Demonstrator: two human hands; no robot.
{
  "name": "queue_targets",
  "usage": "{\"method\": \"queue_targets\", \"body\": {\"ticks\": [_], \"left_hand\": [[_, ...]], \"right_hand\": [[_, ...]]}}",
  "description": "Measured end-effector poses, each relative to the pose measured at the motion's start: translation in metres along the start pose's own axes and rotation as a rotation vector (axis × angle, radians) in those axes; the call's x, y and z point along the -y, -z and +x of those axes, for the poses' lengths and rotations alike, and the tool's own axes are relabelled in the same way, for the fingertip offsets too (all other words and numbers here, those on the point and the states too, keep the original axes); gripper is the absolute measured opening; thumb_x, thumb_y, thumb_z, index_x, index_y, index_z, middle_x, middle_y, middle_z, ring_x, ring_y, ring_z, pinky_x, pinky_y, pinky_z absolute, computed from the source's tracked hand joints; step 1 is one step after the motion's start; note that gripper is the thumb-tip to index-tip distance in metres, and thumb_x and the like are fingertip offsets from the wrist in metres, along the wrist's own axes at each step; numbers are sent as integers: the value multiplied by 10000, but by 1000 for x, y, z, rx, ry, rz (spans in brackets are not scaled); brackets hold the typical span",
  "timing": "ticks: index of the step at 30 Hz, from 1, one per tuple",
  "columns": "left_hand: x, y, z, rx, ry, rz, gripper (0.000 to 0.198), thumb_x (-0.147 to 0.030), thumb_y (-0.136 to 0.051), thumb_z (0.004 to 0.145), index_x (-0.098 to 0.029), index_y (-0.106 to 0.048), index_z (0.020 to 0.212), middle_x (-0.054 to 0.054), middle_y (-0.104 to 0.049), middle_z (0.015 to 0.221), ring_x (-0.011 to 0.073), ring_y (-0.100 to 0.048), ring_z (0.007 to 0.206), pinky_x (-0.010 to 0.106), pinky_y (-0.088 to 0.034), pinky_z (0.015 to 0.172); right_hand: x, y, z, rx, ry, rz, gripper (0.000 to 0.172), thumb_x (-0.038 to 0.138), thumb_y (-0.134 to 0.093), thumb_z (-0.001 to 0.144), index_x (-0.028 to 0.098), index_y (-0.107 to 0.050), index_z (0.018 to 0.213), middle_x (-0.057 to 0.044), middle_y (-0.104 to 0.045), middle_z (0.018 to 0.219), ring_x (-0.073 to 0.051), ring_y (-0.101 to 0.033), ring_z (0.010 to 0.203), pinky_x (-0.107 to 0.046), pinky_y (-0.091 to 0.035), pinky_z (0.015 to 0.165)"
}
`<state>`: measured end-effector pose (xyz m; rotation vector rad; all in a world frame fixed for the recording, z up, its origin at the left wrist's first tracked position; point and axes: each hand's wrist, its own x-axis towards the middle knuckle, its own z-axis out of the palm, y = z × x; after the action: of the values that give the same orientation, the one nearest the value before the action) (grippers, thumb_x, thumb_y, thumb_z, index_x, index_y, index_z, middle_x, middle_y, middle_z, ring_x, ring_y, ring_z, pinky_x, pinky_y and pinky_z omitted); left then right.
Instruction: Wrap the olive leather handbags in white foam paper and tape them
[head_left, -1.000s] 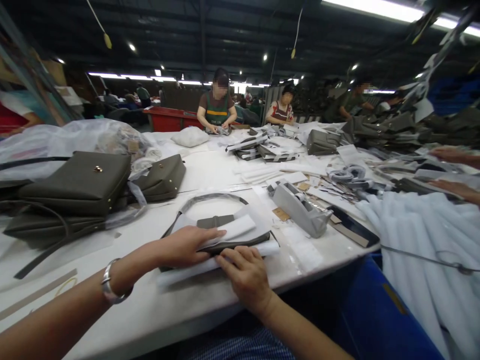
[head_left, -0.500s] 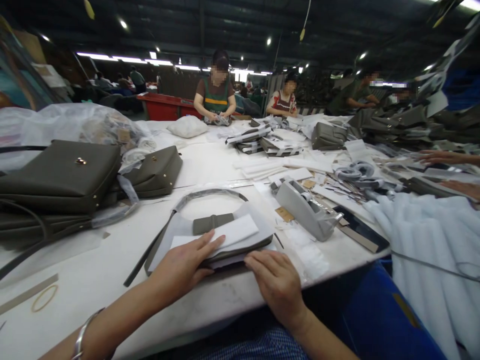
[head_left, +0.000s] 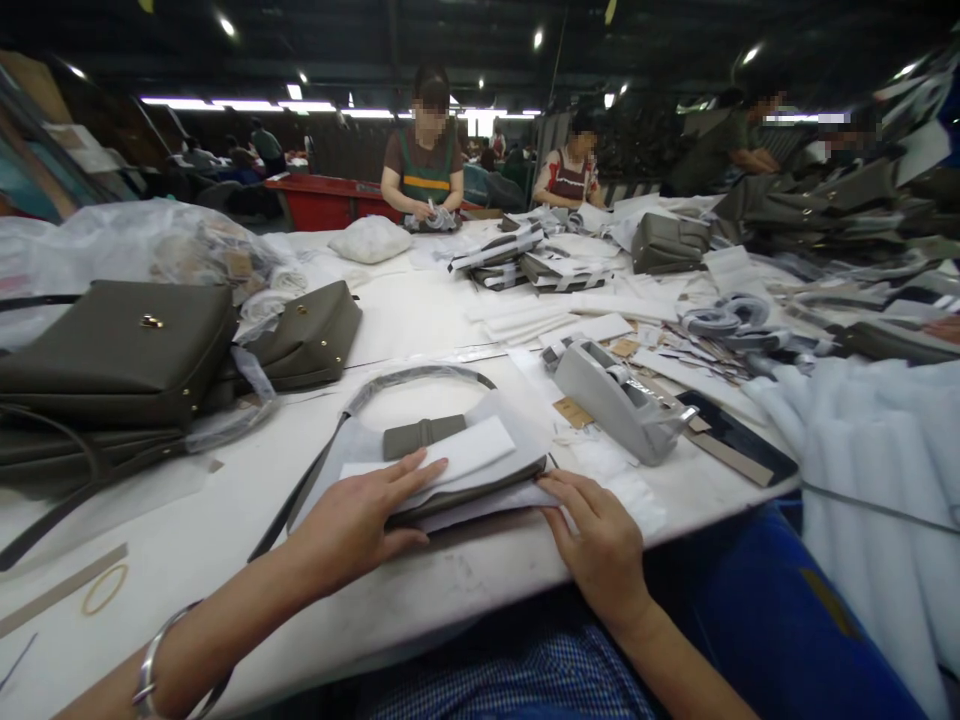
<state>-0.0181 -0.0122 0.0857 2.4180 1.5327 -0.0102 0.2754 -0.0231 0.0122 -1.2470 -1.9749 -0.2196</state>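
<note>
A dark olive handbag point(head_left: 480, 494) lies flat on the white table in front of me, with white sheeting around it. Its wrapped strap point(head_left: 420, 374) arches out on the far side. On top are an olive strap tab point(head_left: 424, 434) and a folded white foam strip point(head_left: 472, 448). My left hand point(head_left: 367, 520) holds the bag's near left part, fingers over the foam strip and thumb at the near edge. With fingertips and thumb, my right hand point(head_left: 596, 535) pinches the near right corner, where white sheet shows under the olive edge.
A grey tape dispenser point(head_left: 619, 405) stands right of the bag, beside a black tray point(head_left: 739, 440). Several olive handbags point(head_left: 127, 350) are stacked at left. White foam rolls point(head_left: 862, 480) hang at the right edge. Across the table, a person point(head_left: 424, 160) handles something grey.
My right hand has moved right and slightly up along the near edge to the corner. The left hand stays on the bag. The view has shifted slightly.
</note>
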Motion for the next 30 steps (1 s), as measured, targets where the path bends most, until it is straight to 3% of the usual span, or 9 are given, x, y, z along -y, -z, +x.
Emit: {"method": "queue_targets", "body": {"ticks": [5, 10, 12, 16, 18, 21, 23, 26, 30], "left_hand": [[-3, -17, -2, -114, 13, 98, 811, -284, -717, 813, -395, -284, 1490, 21, -365, 1547, 252, -504, 1312, 408, -492, 1021], [-4, -35, -5, -247, -35, 217, 819, -102, -675, 777, -337, -332, 1482, 51, -411, 1524, 247, -536, 1282, 382, -511, 1004], [-4, -39, -6, -294, -59, 255, 801, -91, -650, 783, -324, -334, 1482, 69, -423, 1516, 253, -555, 1262, 389, -515, 999], [-5, -47, -7, -383, -105, 327, 699, -78, -560, 837, -292, -363, 1473, 111, -452, 1493, 260, -565, 1249, 417, -510, 1004], [-5, -51, -6, -425, -124, 353, 658, -66, -516, 859, -278, -379, 1466, 129, -465, 1480, 260, -571, 1243, 432, -502, 1014], [-6, -56, -5, -474, -143, 380, 611, -69, -478, 887, -264, -393, 1461, 147, -475, 1470, 268, -572, 1242, 444, -504, 1012], [-6, -59, -5, -493, -145, 391, 599, -71, -471, 896, -260, -398, 1459, 154, -475, 1467, 279, -560, 1255, 452, -508, 1005], [-5, -62, -5, -503, -143, 394, 614, -50, -469, 886, -256, -397, 1461, 163, -465, 1473, 286, -544, 1271, 457, -510, 1004], [-4, -70, -4, -515, -122, 369, 669, 8, -441, 852, -267, -395, 1461, 145, -434, 1499, 276, -513, 1303, 451, -497, 1025]], "right_hand": [[-5, -13, 5, -99, 3, 39, 196, 37, -492, 875, 187, -616, 856, -76, -691, 954, -227, -647, 903, -377, -525, 804], [-15, -6, -3, 116, 14, 151, 231, 177, -552, 934, 168, -611, 1157, -115, -642, 1169, -230, -618, 1089, -361, -537, 940], [-17, -2, -3, 128, 5, 183, 256, 213, -595, 928, 179, -608, 1181, -102, -649, 1168, -222, -618, 1088, -356, -528, 958], [-11, 0, 2, 39, -19, 153, 44, 155, -628, 898, 187, -648, 920, -66, -690, 970, -226, -631, 952, -380, -532, 869], [-4, 5, 7, 8, 1, 121, 67, 144, -628, 895, 191, -634, 848, -57, -692, 908, -221, -629, 891, -380, -529, 826], [8, 18, 21, -30, 120, 82, 92, 184, -646, 899, 206, -656, 987, -61, -710, 1009, -227, -631, 982, -411, -499, 932], [13, 21, 33, 31, 263, 45, 346, 251, -683, 883, 211, -612, 1220, -92, -645, 1267, -271, -556, 1210, -483, -407, 1081], [10, 7, 44, 223, 419, -12, 596, 255, -700, 866, 175, -475, 1412, -117, -469, 1481, -306, -411, 1379, -535, -329, 1154], [-5, -29, 34, 262, 396, 26, 411, 108, -566, 922, 162, -568, 1330, -71, -608, 1353, -235, -554, 1267, -421, -471, 1073]]}}
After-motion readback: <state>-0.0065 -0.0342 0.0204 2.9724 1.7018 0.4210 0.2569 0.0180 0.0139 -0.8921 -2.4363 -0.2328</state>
